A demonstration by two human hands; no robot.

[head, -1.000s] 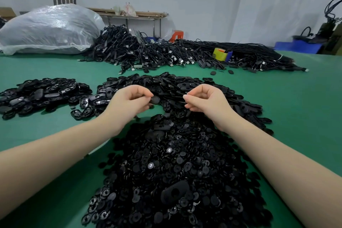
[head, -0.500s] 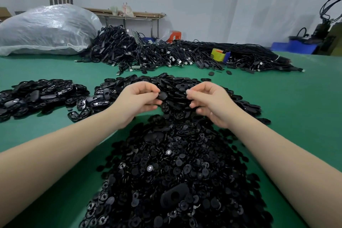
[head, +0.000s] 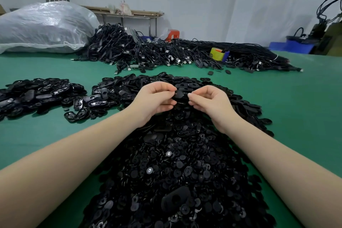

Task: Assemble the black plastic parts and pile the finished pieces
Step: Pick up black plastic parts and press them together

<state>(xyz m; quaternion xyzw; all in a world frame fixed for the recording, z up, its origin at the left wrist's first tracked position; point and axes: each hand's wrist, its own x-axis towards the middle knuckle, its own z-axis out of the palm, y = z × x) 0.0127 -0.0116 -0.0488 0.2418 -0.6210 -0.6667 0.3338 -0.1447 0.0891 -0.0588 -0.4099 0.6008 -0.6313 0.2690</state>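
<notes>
I note parts heap (head: 177,172) centre on table (head: 305,116); smaller pile (head: 37,94) left; cable mass (head: 166,53) behind; bag (head: 44,26) far left.

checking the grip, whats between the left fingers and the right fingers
In the head view, a small black plastic part sits between the left hand and right hand, pinched at both ends above the pile of loose parts.

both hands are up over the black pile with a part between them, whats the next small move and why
Probably press the two pieces together. The left hand pinches a black part, and the right hand's fingertips sit right at its edge, seemingly with a smaller piece, though that is too small to confirm.
</notes>
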